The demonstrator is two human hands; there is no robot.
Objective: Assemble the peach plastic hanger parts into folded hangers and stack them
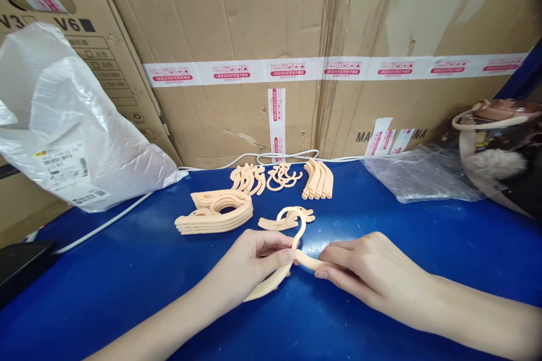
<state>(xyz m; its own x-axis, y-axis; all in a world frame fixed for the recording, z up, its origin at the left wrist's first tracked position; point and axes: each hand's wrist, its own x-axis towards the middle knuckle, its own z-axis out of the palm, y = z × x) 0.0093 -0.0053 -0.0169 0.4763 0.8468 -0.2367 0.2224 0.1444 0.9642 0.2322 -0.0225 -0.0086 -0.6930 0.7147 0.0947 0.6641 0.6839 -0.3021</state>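
My left hand [254, 262] pinches a peach-coloured curved plastic piece [271, 285] that joins a hooked, swan-like part [296, 224] rising above my fingers. My right hand [364, 268] pinches a short curved peach piece [309, 262] that meets the same joint between both hands. All of this rests low over the blue table [127, 282].
A stack of flat peach parts [218, 211] lies just beyond my left hand. Further back are piles of small hooked pieces [248, 177], [283, 176] and curved strips [318, 180]. A white plastic bag [68, 124], a clear bag [419, 175], a white cable [101, 227] and cardboard boxes [271, 39] surround them.
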